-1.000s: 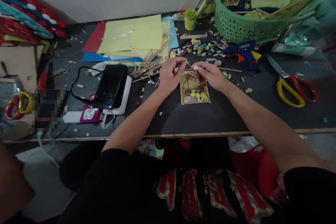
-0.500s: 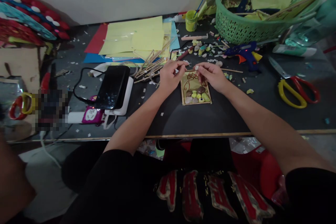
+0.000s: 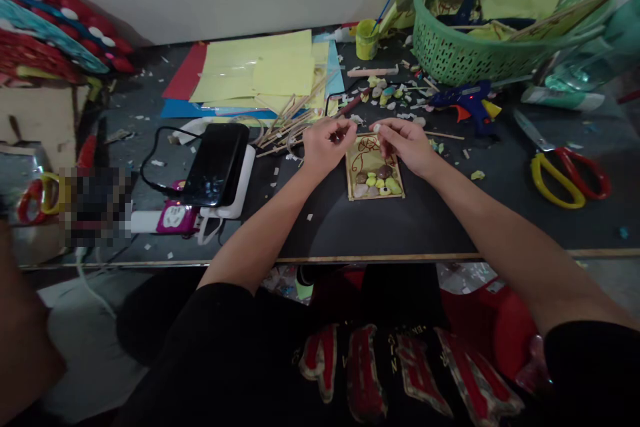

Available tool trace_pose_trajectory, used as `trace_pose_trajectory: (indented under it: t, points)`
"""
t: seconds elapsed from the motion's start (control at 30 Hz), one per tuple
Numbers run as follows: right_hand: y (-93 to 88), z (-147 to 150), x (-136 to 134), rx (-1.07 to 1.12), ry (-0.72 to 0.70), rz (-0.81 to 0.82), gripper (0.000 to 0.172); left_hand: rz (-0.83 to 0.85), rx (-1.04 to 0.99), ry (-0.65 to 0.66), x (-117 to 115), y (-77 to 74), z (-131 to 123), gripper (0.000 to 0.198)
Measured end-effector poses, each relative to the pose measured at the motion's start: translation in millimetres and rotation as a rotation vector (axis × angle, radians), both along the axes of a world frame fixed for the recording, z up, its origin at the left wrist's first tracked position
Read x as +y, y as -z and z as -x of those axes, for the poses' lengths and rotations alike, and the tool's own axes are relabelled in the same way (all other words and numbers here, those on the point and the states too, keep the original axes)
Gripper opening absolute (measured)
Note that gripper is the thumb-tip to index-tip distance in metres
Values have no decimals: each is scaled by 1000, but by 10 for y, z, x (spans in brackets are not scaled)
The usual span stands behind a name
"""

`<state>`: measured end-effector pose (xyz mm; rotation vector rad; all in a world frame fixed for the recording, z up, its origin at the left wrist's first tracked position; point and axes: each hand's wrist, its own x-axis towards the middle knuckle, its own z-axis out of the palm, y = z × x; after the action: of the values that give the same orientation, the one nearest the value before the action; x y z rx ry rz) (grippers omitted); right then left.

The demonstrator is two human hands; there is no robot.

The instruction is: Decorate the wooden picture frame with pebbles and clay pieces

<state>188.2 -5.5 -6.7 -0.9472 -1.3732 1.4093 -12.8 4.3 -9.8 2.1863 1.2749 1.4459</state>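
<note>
A small picture panel [image 3: 351,177] framed with thin sticks lies on the dark table. Brown, yellow and pale pebbles [image 3: 379,181] fill its lower part, with curling red-brown lines above them. My left hand [image 3: 326,145] is over its upper left corner, thumb and fingers brought together in a pinch; whatever they hold is too small to make out. Over the upper right side, my right hand [image 3: 406,145] pinches a small white piece [image 3: 377,128] between thumb and fingers. The two hands are a short gap apart.
Wooden sticks [image 3: 285,127] and coloured paper [image 3: 250,67] lie behind my left hand. Loose pebbles [image 3: 385,90], a blue glue gun [image 3: 467,103] and a green basket [image 3: 450,57] are behind my right. Scissors [image 3: 557,177] lie right; a phone [image 3: 215,163] left.
My hands hold nearly the same place and pinch. The left fingers have shifted slightly; the whole view has moved a little.
</note>
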Motion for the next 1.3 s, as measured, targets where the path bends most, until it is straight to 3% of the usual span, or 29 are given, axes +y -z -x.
trace_pose_trajectory:
  t: [0.17, 0.3, 0.43, 0.7, 0.97, 1.3]
  points:
    - [-1, 1, 1, 4, 6, 23, 41, -13, 6, -96, 4, -16, 4, 46]
    - [11, 2, 6, -5, 7, 23, 42, -31, -2, -132, 114, 72, 31, 26]
    - [5, 2, -2, -15, -4, 5, 40, -118, 42, -47, 171, 94, 64, 34]
    - [6, -15, -11, -92, -42, -55, 44, -190, 210, 148, 13, -11, -39, 31]
    - [22, -1, -10, -119, -5, -31, 47, -344, 277, 135, 14, -17, -47, 22]
    - [1, -12, -29, -144, -29, -41, 48, -376, 349, 129, -16, -14, -54, 21]
